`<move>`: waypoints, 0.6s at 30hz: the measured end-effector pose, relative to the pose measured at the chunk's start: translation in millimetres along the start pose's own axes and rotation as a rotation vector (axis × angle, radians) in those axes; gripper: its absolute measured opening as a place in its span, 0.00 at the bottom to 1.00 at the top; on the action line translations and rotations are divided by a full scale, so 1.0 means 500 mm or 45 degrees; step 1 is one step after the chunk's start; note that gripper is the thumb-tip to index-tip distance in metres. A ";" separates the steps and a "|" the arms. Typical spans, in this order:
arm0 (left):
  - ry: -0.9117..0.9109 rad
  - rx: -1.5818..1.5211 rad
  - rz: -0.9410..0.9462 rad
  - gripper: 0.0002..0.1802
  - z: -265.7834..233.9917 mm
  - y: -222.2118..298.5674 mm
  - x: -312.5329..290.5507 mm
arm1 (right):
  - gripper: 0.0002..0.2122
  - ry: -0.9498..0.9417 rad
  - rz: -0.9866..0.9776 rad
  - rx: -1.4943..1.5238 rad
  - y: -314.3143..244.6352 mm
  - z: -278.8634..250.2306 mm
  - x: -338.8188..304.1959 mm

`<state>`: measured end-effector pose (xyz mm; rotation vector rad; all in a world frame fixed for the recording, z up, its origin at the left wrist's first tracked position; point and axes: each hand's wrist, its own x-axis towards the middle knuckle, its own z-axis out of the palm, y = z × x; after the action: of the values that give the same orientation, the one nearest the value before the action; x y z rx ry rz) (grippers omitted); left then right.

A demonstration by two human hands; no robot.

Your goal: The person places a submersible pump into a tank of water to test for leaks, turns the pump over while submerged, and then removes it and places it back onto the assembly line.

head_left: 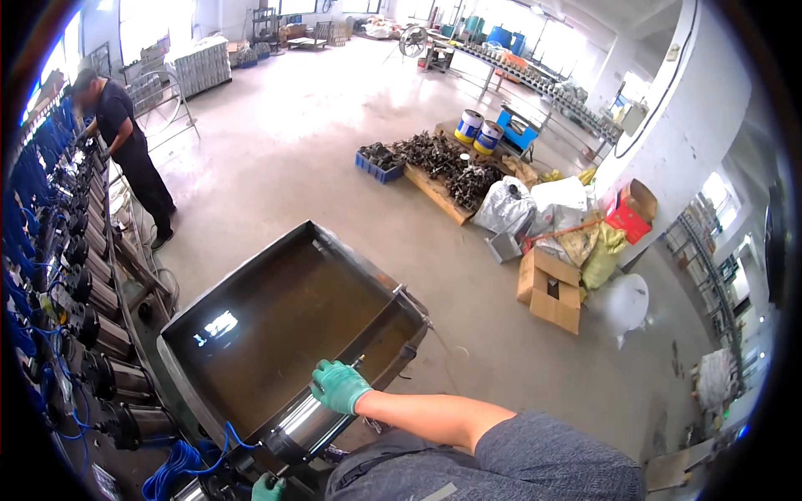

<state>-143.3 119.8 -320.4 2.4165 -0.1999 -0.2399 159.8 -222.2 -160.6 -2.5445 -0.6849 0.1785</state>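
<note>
A shiny steel cylinder with a black collar, which looks like a submersible pump (302, 417), lies slanted over the near edge of a metal tank (185, 380) of brown water. My right hand (340, 386), in a green glove, is closed round its far end, where a thin metal tip sticks out past the fingers. At the lower edge my left hand (269, 487), also green-gloved, shows only in part. Its fingers are curled by a small rod close to the pump's black end; what they hold is unclear. A coiled blue cable (175, 472) lies to the left of the pump.
Many similar pumps (113, 376) with blue cables line the left side, where another person (125, 142) stands working. Ahead right are a pallet of dark metal parts (455, 171), a blue crate (380, 167), two buckets (470, 125), sacks (505, 204) and an open cardboard box (549, 288).
</note>
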 end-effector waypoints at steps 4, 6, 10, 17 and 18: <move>-0.141 -0.170 -0.326 0.10 -0.071 0.140 0.068 | 0.11 -0.002 0.024 -0.013 0.010 0.000 -0.007; 0.268 -0.189 -0.415 0.12 -0.024 0.116 0.058 | 0.11 0.000 0.015 -0.008 0.011 0.007 -0.005; 0.163 0.318 -0.305 0.12 -0.055 0.151 0.066 | 0.11 0.009 0.016 -0.005 0.011 0.009 -0.008; -0.215 -1.297 -1.133 0.15 -0.063 0.095 0.069 | 0.11 0.005 0.033 0.031 0.018 0.000 -0.014; -0.099 -2.023 -1.623 0.17 -0.037 0.067 0.070 | 0.11 -0.020 0.041 0.028 0.021 -0.004 -0.012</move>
<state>-107.9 99.1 -288.9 0.6487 1.1056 -0.6863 159.8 -233.6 -164.2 -2.5365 -0.6446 0.2167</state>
